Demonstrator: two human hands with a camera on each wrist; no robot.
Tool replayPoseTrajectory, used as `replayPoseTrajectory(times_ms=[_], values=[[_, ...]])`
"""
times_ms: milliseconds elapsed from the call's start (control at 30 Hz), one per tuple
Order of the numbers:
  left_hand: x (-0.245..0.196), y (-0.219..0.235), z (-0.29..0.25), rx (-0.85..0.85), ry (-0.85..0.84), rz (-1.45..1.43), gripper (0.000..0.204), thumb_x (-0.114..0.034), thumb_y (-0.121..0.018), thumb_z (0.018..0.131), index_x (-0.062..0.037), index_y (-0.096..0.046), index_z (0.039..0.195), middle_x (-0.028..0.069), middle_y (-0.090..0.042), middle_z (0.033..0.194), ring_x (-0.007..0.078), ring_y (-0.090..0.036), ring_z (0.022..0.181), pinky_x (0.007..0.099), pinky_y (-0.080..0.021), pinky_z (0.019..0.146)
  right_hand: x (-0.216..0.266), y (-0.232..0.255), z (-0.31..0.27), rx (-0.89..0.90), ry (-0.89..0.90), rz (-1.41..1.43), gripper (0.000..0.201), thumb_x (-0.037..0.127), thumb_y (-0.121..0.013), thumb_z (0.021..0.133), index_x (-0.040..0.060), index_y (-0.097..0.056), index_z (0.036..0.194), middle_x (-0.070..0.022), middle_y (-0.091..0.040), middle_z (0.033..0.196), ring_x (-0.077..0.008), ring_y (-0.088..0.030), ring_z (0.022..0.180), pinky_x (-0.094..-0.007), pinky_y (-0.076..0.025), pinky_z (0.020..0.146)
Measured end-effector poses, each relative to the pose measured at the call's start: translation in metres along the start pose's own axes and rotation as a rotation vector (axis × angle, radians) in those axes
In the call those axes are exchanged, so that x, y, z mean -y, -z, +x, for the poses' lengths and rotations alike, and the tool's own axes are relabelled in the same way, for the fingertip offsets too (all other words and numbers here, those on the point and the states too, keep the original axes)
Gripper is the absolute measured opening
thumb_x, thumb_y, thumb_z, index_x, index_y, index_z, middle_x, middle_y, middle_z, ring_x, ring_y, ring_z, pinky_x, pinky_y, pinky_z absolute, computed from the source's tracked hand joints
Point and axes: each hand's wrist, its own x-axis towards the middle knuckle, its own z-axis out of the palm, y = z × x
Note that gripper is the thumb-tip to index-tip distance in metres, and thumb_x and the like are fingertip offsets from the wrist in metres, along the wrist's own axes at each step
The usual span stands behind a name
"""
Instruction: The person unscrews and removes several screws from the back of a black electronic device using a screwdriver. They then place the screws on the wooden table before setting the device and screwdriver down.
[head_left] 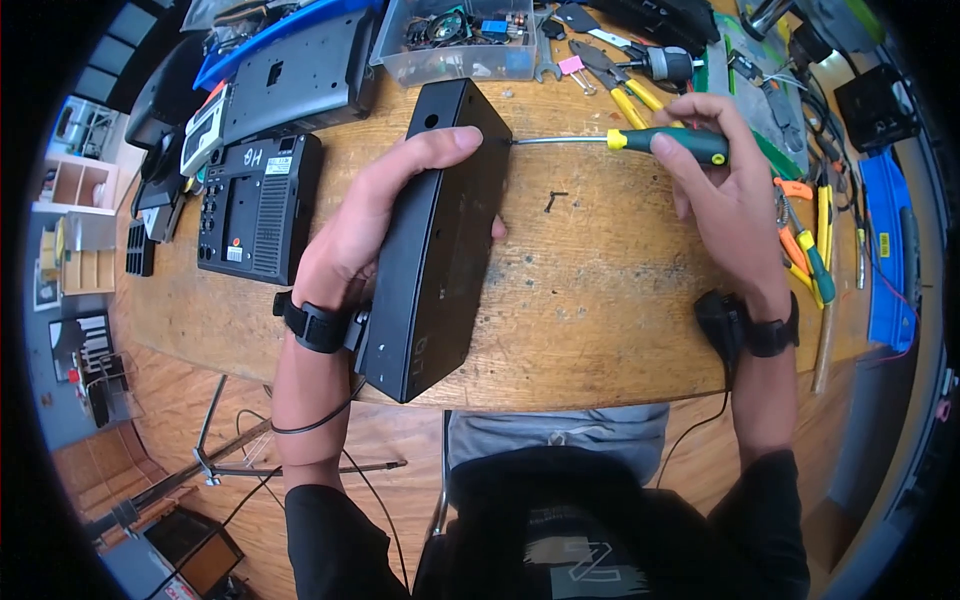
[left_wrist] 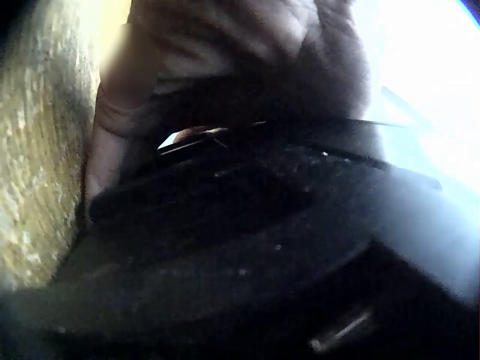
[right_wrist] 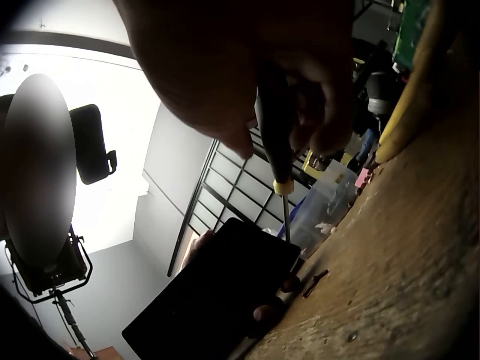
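Observation:
A long black box-shaped device (head_left: 440, 240) stands tilted over the wooden table, gripped by the left hand (head_left: 375, 200), its thumb across the upper end and fingertips showing at the far side. The right hand (head_left: 725, 190) pinches the green and yellow handle of a screwdriver (head_left: 670, 142), whose tip meets the device's right side near the top. In the right wrist view the screwdriver (right_wrist: 274, 135) reaches the corner of the dark device (right_wrist: 217, 292). Small dark screws (head_left: 555, 200) lie on the table. Dark surfaces fill much of the left wrist view, below the left hand (left_wrist: 240, 60).
Another black device (head_left: 260, 205) lies at the left, below a larger dark panel (head_left: 300, 80). A clear bin (head_left: 455, 60) of parts stands at the back. Pliers (head_left: 610, 80) and other tools lie at the back right; a black cabled object (head_left: 718, 322) is by the right wrist.

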Motion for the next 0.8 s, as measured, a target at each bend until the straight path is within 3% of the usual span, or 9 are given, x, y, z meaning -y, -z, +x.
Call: replayPoseTrajectory(times_ms=[133,233,367,533,633,733,800], values=[[0.001,-0.002,-0.001,-0.015,-0.015,0.007,0.051,-0.048,-0.067,0.094,0.0003,-0.065,0.11,0.019,-0.074,0.087,0.0231,-0.073,0.074,0.0319,-0.059,0.064,0.003,0.004,-0.005,0.099,0.031,0.176,0.019,0.014,-0.071,0.099,0.0026,-0.064,0.113,0.0011,-0.062,0.094,-0.0032,-0.053,0.086,-0.0182,-0.041,0.067],[0.002,0.0,0.001,0.023,-0.021,0.016,0.05,-0.047,-0.068,0.094,0.0001,-0.065,0.11,0.0186,-0.074,0.087,0.0236,-0.074,0.075,0.0322,-0.059,0.065,-0.002,0.009,-0.001,0.107,0.013,-0.007,0.025,0.015,-0.07,0.1,0.0042,-0.06,0.121,-0.0001,-0.061,0.097,-0.0031,-0.052,0.085,-0.0187,-0.041,0.065],[-0.001,-0.009,-0.003,-0.061,-0.033,-0.05,0.05,-0.046,-0.069,0.094,0.0005,-0.065,0.111,0.0179,-0.073,0.088,0.0239,-0.074,0.076,0.0327,-0.059,0.065,-0.003,-0.001,0.0,0.023,-0.002,-0.015,0.021,0.013,-0.069,0.1,0.0041,-0.061,0.118,0.0017,-0.06,0.094,-0.0015,-0.049,0.076,-0.0188,-0.038,0.061],[0.0,-0.002,-0.002,-0.028,0.006,-0.018,0.05,-0.046,-0.07,0.093,0.0012,-0.065,0.112,0.0152,-0.071,0.092,0.0241,-0.074,0.077,0.0336,-0.06,0.066,0.004,0.005,-0.003,0.119,-0.019,0.224,0.017,0.017,-0.067,0.102,0.0043,-0.064,0.112,0.0021,-0.06,0.09,-0.0013,-0.05,0.069,-0.0193,-0.039,0.057],[0.0,-0.001,-0.001,0.007,0.002,-0.013,0.051,-0.046,-0.07,0.093,0.0014,-0.064,0.112,0.0147,-0.071,0.091,0.0236,-0.074,0.078,0.0333,-0.06,0.066,-0.005,0.01,0.002,0.137,-0.111,0.07,0.025,0.019,-0.067,0.103,0.0063,-0.059,0.123,0.0007,-0.061,0.097,-0.0015,-0.051,0.067,-0.0201,-0.04,0.055],[0.001,-0.007,-0.003,-0.047,-0.039,-0.017,0.051,-0.046,-0.069,0.093,0.0014,-0.065,0.111,0.0159,-0.072,0.089,0.0232,-0.074,0.077,0.0323,-0.059,0.065,-0.007,0.008,0.004,0.136,-0.25,0.119,0.03,0.017,-0.067,0.103,0.0064,-0.056,0.128,-0.0007,-0.062,0.103,-0.0016,-0.051,0.066,-0.0207,-0.04,0.054],[0.0,-0.005,-0.002,-0.024,-0.043,-0.021,0.05,-0.045,-0.069,0.094,0.0013,-0.065,0.111,0.016,-0.072,0.089,0.0232,-0.074,0.077,0.032,-0.059,0.065,-0.004,-0.001,0.001,0.051,-0.132,0.146,0.027,0.015,-0.067,0.102,0.0055,-0.058,0.126,-0.0012,-0.062,0.104,-0.0019,-0.051,0.066,-0.021,-0.04,0.055]])
